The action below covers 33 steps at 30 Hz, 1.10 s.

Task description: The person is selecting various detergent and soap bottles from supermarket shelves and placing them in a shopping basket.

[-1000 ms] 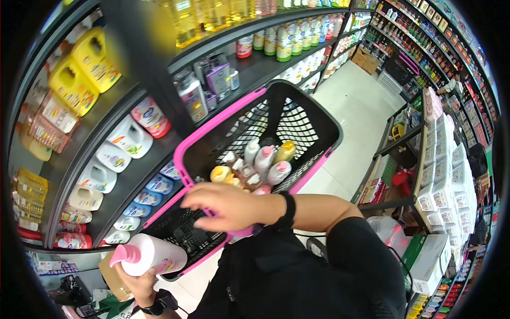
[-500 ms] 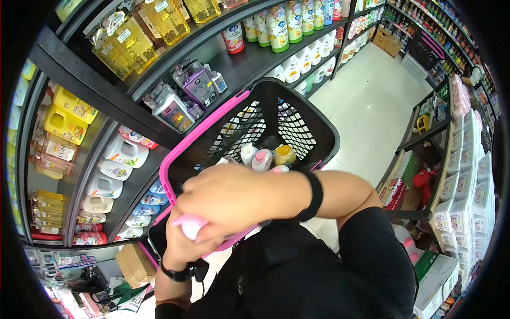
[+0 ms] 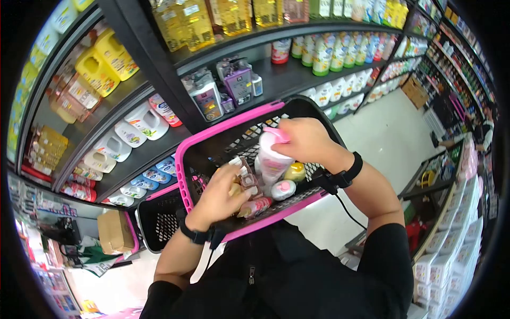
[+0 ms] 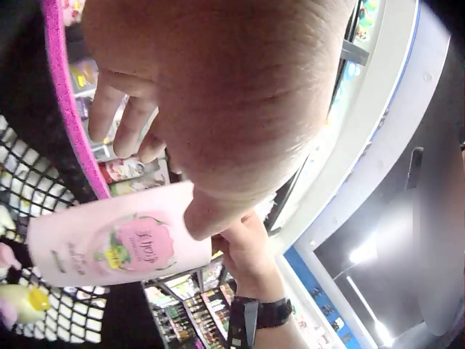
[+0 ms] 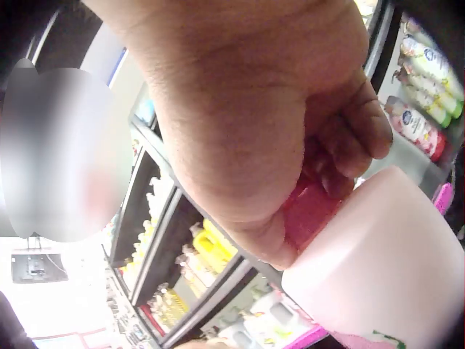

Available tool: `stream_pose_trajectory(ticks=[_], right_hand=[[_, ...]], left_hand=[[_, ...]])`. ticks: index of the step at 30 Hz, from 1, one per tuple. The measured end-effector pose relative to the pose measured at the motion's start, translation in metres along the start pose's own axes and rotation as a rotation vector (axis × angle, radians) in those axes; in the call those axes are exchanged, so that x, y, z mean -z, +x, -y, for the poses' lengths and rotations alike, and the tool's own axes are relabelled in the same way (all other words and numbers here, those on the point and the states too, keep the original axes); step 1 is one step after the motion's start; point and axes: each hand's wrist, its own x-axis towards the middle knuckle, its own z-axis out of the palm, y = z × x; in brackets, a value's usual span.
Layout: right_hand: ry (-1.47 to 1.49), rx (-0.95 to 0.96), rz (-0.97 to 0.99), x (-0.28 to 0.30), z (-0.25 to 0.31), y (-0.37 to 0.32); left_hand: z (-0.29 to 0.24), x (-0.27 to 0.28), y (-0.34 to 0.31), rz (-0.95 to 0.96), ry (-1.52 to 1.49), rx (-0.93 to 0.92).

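My right hand (image 3: 308, 141) grips the pink pump top of a pale pink pump bottle (image 3: 273, 157) over the shopping basket (image 3: 228, 125), a black one with a pink rim. In the right wrist view its fingers curl round the pump head (image 5: 309, 211). My left hand (image 3: 215, 196) reaches over the basket's left side, fingers loosely extended beside a brownish bottle (image 3: 248, 182). A pink bottle (image 3: 256, 207) lies tilted near the front rim. A white bottle with a pink top (image 3: 283, 190) and a yellow-topped bottle (image 3: 295, 171) are at the right.
Shelves (image 3: 297, 74) with detergent and wash bottles run along the back and left. A second black basket (image 3: 159, 223) and a cardboard box (image 3: 114, 232) stand at lower left. White tubs (image 3: 451, 239) are stacked at the right, beyond the tiled aisle floor (image 3: 372, 138).
The pump bottle has moved from my left hand, at lower left, to my right hand over the basket. My hands have come apart, and the left has moved over the bottles.
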Motion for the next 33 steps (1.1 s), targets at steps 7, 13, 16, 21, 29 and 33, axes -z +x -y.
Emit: stream_pose_trajectory(ticks=[7, 13, 16, 21, 29, 33], right_hand=[[-0.223, -0.137, 0.171, -0.075, -0.083, 0.010], [-0.274, -0.237, 0.328, -0.175, -0.146, 0.018], [-0.303, -0.300, 0.426, -0.223, -0.182, 0.013], [-0.272, -0.389, 0.496, -0.277, -0.195, 0.004], [-0.171, -0.458, 0.536, -0.309, -0.198, -0.009], [-0.158, -0.465, 0.673, -0.309, -0.212, -0.005]], left_hand=[[0.048, -0.031, -0.126, -0.226, 0.492, 0.261], [0.047, -0.031, -0.130, -0.453, 0.488, 0.308], [0.055, -0.032, -0.137, -0.423, 0.474, 0.298], [0.055, -0.034, -0.139, -0.422, 0.480, 0.312], [0.053, -0.036, -0.136, -0.441, 0.488, 0.321], [0.050, -0.027, -0.140, -0.424, 0.327, 0.292]])
